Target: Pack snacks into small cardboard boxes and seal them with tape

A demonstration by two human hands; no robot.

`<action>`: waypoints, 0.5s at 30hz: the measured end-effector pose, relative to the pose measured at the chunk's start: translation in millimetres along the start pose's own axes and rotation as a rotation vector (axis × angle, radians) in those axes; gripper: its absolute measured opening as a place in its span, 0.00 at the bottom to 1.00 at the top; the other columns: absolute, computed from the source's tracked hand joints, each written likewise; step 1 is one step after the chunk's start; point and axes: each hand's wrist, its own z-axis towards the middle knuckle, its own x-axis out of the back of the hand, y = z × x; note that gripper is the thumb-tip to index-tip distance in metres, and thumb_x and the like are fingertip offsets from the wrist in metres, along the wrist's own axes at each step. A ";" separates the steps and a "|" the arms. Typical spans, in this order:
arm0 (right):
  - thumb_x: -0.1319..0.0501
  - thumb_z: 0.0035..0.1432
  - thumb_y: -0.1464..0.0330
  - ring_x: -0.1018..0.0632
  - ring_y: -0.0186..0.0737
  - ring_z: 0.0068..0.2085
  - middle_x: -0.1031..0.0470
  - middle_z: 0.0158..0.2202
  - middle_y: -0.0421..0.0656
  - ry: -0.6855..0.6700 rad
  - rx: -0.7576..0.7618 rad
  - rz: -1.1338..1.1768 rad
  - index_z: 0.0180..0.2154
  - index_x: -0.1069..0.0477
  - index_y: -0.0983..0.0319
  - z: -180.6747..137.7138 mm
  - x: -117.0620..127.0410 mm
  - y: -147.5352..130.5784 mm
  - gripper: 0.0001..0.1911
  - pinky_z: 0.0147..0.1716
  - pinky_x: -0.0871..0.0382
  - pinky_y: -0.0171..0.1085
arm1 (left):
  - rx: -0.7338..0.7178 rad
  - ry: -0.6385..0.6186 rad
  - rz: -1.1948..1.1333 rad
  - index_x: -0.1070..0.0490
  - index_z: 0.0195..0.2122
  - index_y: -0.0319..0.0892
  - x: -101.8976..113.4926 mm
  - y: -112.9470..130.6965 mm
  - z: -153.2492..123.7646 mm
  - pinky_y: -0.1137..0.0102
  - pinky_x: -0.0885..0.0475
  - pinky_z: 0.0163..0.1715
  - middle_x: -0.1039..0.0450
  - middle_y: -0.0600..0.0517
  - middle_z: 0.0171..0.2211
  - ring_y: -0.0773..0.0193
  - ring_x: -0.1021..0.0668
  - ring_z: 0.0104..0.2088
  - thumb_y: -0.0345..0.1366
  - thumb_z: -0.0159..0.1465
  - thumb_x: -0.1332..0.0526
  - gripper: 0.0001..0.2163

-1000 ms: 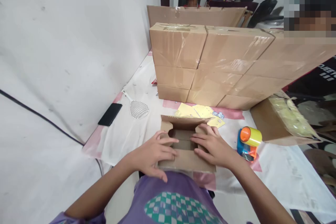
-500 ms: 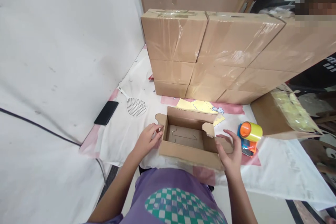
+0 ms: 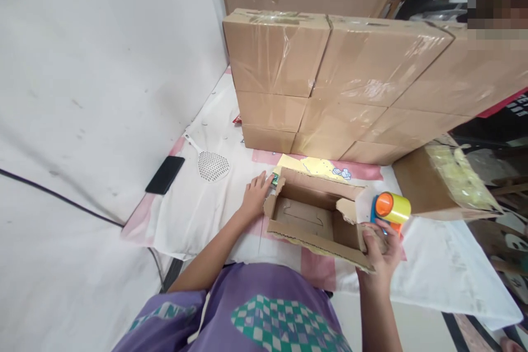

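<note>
A small open cardboard box lies on the white cloth in front of me, its flaps up and its inside bare. My right hand is closed round the box's right end and holds that end slightly lifted. My left hand rests on the cloth at the box's left far corner with its fingers stretched out, holding nothing. Its fingertips are beside a small green item that I cannot identify.
A wall of taped cardboard boxes stands behind. An orange, yellow and blue tape dispenser sits right of the box, beside a carton holding a bag of yellow pieces. A phone, a mesh paddle and a yellow sheet lie nearby.
My hands left the box's closed flaps and the box opened. My right hand gripped its right end and shifted it right. My left hand moved away to the far left corner.
</note>
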 end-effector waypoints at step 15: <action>0.33 0.58 0.60 0.21 0.42 0.42 0.23 0.39 0.43 -0.095 0.093 -0.134 0.47 0.30 0.59 -13.4 -21.3 8.2 0.18 0.44 0.29 0.43 | -0.206 0.402 -0.188 0.28 0.59 0.46 171.4 9.8 -21.4 0.64 0.25 0.45 0.25 0.46 0.52 0.52 0.22 0.50 0.48 0.64 0.35 0.23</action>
